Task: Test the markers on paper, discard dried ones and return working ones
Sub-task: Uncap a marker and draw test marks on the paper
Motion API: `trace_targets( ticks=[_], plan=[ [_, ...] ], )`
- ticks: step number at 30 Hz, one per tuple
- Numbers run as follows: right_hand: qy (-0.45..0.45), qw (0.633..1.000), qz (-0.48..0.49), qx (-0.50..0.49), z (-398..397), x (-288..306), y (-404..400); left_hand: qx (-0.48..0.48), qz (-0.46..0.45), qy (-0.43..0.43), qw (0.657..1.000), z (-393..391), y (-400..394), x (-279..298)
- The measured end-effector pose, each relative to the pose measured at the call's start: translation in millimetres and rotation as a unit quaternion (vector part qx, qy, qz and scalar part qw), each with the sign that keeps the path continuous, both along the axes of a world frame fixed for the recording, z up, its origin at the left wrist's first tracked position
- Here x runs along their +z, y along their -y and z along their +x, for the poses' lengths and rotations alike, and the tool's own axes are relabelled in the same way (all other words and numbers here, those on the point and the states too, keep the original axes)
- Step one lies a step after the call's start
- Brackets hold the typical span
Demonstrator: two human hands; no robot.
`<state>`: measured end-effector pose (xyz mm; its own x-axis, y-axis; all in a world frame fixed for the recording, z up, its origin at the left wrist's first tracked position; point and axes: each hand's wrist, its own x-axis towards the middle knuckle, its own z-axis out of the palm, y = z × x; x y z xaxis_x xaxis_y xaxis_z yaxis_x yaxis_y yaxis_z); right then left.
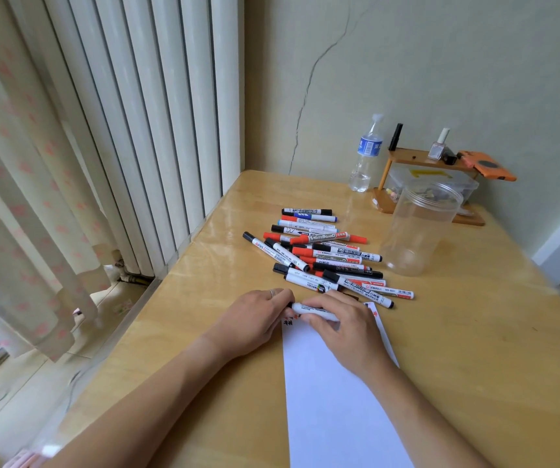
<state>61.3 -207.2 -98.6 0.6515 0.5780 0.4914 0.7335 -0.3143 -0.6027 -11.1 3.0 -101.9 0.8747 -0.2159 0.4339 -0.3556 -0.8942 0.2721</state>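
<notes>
Marker in hand (312, 312): white barrel, black cap end, lying level just above the top edge of the paper (332, 400). Right hand (343, 327) is curling its fingers over the barrel; left hand (258, 315) is pinching the capped end. Both grips are closing on the same marker; cap looks on, likely being pulled off or pushed back, cannot tell which.

Paper is carrying a few dark scribbles at its top left corner and a red mark at top right, so some testing looks done.

Pile of markers (322, 255) is lying on the table (474, 349) just beyond the hands, black, red and blue caps mixed. Clear jar (420, 228) is standing right of the pile, apparently holding nothing. Judging by this: early stage, most of the markers left to test.
</notes>
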Motion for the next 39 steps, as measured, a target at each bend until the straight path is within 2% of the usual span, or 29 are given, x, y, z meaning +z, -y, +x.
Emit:
trace_targets(
  ticks=[14, 20, 23, 26, 30, 34, 39],
  plan=[
    [-0.008, 1.000, -0.006, -0.009, 2.2, -4.8, 0.8, -0.005, 0.052, 0.019, 0.998, 0.1, 3.0, 0.5],
    [-0.022, 1.000, -0.006, -0.019, -0.2, -1.8, -1.6, 0.020, 0.019, 0.021, 0.999, 0.7, 6.5, -0.5],
    [-0.004, 0.999, 0.013, -0.044, 0.9, 6.6, -3.8, 0.063, -0.026, 0.060, 0.996, -0.8, 6.7, 2.1],
    [0.011, 0.993, 0.061, -0.103, 13.5, 17.8, 5.6, 0.078, -0.081, 0.090, 0.990, -6.0, 2.3, 10.0],
    [-0.053, 0.947, 0.179, -0.262, 38.5, 33.6, 42.0, -0.007, -0.033, -0.004, 0.999, -17.2, 1.5, 9.5],
    [-0.053, 0.909, 0.104, -0.401, 56.3, 23.1, 93.4, -0.003, 0.011, -0.052, 0.999, -16.4, 6.2, 1.4],
    [-0.060, 0.889, -0.008, -0.453, 59.1, -13.6, 125.0, -0.019, -0.004, -0.062, 0.998, -16.2, -2.7, 0.4]
  ],
)
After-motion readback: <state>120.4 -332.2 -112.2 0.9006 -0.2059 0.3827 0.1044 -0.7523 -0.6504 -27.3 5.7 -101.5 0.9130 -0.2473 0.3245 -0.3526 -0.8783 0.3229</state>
